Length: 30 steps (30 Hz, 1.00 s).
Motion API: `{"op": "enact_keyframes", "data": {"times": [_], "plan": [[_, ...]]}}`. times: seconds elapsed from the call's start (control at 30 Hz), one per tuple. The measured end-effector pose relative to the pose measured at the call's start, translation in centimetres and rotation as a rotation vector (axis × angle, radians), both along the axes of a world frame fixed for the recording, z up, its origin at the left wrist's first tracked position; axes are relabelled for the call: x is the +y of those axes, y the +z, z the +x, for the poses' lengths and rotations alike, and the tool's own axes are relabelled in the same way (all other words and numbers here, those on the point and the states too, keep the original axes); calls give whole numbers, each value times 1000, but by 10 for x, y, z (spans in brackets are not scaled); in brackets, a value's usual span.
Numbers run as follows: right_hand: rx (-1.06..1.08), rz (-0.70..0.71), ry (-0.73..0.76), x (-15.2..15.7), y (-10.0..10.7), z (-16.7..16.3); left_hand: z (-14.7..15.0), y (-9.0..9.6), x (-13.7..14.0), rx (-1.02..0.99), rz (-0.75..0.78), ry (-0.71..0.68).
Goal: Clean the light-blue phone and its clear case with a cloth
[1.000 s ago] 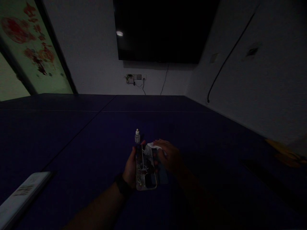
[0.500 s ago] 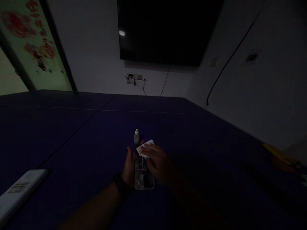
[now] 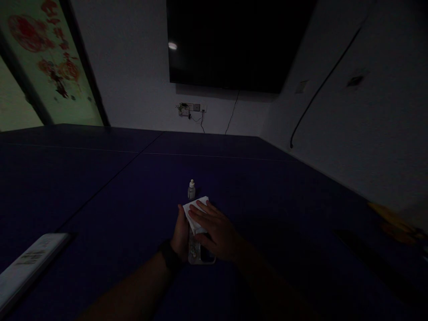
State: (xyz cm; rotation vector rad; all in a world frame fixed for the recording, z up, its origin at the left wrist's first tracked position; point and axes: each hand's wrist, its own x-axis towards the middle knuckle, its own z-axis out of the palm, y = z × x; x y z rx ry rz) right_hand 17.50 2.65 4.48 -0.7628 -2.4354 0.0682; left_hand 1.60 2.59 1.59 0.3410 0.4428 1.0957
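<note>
My left hand (image 3: 180,234) is wrapped round the left side of a phone (image 3: 194,254) in a patterned case, with its back facing up and a dark camera block at the lower right. A folded white tissue (image 3: 195,226) lies over the far part of the phone. My right hand (image 3: 220,234) is on the tissue, its fingers pressed along the top and its thumb by the near edge. Just beyond the hands a small dropper bottle (image 3: 191,191) with a white cap stands upright. The fingers of my left hand are partly hidden beneath the phone.
Dark blue table surface (image 3: 133,196) spreads around the hands. A long white box (image 3: 33,263) lies at the left. At the right are a dark flat object (image 3: 364,254) and yellow items (image 3: 391,216). A large screen (image 3: 234,44) hangs on the wall.
My right hand has slid the tissue left and nearer over the phone, so more of the phone's back is covered. The left hand keeps its hold; the view has shifted slightly.
</note>
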Motion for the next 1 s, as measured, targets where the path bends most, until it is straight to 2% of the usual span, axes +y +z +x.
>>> {"op": "enact_keyframes", "data": {"times": [0.07, 0.23, 0.4, 0.57, 0.7, 0.87, 1.0], "plan": [[2, -2, 7, 1, 0, 1, 0, 1, 0, -8, 10, -4], [-5, 26, -110, -1, -1, -3, 3, 3, 4, 6, -46, 24], [-47, 5, 17, -4, 0, -7, 2, 1, 4, -5, -64, 38], [-19, 15, -100, -2, -1, -9, 1, -2, 5, 9, -56, 21], [-54, -8, 6, -1, -1, -9, -1, 0, 6, -72, -7, 57], [15, 27, -57, 0, -3, 3, -4, 5, 7, -49, 28, 76], [-29, -36, 20, -9, -1, -4, -5, 1, 8, -82, 7, 79]]}}
